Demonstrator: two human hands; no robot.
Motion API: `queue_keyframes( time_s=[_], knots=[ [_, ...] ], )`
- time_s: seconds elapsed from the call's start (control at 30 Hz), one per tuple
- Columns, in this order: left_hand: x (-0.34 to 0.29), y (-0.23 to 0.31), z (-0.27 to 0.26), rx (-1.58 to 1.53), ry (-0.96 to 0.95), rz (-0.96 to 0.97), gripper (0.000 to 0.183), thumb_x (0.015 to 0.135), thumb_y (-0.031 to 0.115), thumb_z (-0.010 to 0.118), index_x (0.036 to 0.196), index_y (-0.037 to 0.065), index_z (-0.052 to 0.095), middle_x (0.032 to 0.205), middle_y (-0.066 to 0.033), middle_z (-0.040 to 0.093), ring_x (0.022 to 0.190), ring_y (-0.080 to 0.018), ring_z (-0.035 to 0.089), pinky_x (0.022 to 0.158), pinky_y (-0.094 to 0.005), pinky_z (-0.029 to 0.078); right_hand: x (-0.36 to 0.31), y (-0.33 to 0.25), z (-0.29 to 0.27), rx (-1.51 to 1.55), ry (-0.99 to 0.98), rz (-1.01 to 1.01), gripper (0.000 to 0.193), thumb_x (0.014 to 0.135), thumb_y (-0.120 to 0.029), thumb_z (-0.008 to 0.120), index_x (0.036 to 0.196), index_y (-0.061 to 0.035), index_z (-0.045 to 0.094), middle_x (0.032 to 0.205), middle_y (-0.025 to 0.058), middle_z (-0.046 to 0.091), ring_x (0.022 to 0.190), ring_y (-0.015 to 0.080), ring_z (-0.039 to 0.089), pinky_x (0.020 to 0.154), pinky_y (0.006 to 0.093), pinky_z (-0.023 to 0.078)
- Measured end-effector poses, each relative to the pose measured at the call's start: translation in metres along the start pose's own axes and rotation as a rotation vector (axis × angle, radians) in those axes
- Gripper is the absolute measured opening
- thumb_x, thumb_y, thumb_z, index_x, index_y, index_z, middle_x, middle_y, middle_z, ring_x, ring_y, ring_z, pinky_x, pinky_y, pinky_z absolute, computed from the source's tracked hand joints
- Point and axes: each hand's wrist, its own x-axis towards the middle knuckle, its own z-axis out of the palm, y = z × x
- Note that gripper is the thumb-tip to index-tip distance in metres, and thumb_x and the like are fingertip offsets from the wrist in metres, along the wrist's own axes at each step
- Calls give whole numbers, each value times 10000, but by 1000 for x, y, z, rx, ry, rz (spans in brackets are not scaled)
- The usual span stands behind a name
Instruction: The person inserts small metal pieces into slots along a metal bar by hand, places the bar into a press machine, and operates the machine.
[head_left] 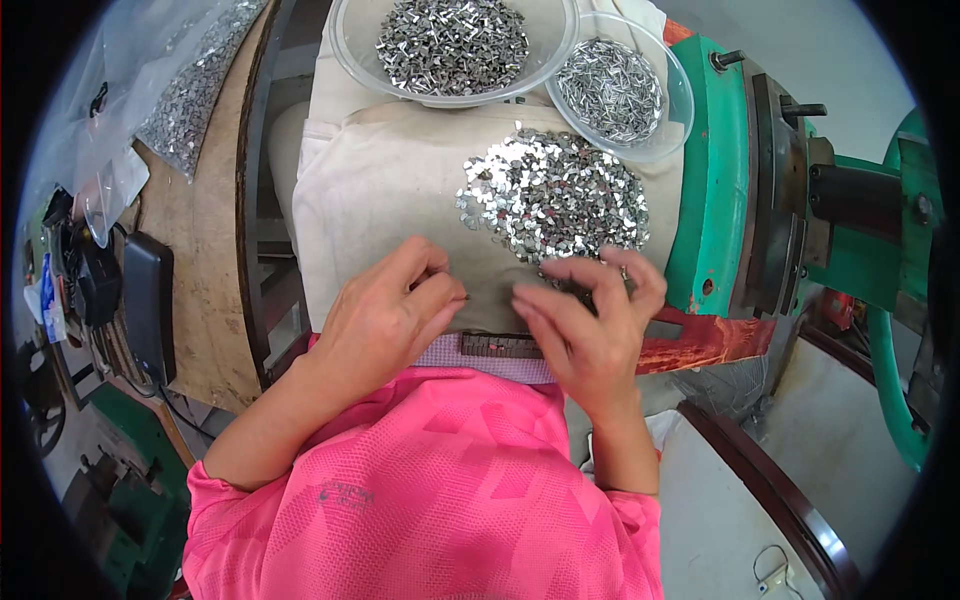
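A cloth-covered tabletop (400, 190) is carrying a heap of small metal clips (555, 195) just beyond the hands. The left hand (385, 315) is pinching one pin (462, 296); the right hand (590, 315) is pinching clips over a dark strip (500, 346). Loose pieces could easily slip into the lap.

Bright even daylight, fisheye-bent, dark-vignetted edges

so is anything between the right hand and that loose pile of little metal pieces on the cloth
Nothing visible. The right hand sits at the near edge of the pile of metal pieces on the beige cloth, its fingertips touching the closest pieces.
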Motion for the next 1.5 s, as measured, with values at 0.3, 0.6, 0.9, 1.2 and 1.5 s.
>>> queue_keyframes(
  time_s=[0.3,0.6,0.9,1.2,1.5],
  knots=[
    [-6,1,-2,-98,70,-121,129,797,3,725,895,-12,643,997,-124,545,792,-304,631,691,-409,517,49,1,26,-229,18,-227,102,741,-144,730,837,-147,695,1098,-17,620,1171,253,488,965,427,334],
    [-5,3,-3,-96,19,-87,146,787,1,714,924,6,665,987,-117,555,808,-283,625,690,-382,516,29,4,7,-57,-133,-84,163,704,-162,795,856,-202,751,1136,-55,648,1187,281,485,984,444,303],
    [0,1,-9,49,-91,65,230,743,-49,720,957,35,708,928,-97,538,731,-221,609,616,-338,508,34,5,4,-98,-196,-156,107,734,-163,720,838,-182,718,1164,-31,624,1209,276,459,1000,426,300],
    [-2,2,-4,1,2,-39,128,800,40,716,884,26,621,945,-104,543,805,-297,607,679,-408,513,-12,-3,-12,41,-15,8,218,658,-159,860,821,-169,714,988,-20,654,1100,293,476,957,388,344],
    [4,2,-6,-1,-59,5,213,732,-37,737,924,30,676,950,-96,531,700,-220,598,602,-353,492,-22,2,-10,-21,-12,58,207,671,-193,854,858,-214,767,1018,-22,652,1127,280,461,987,400,307]
  ],
)
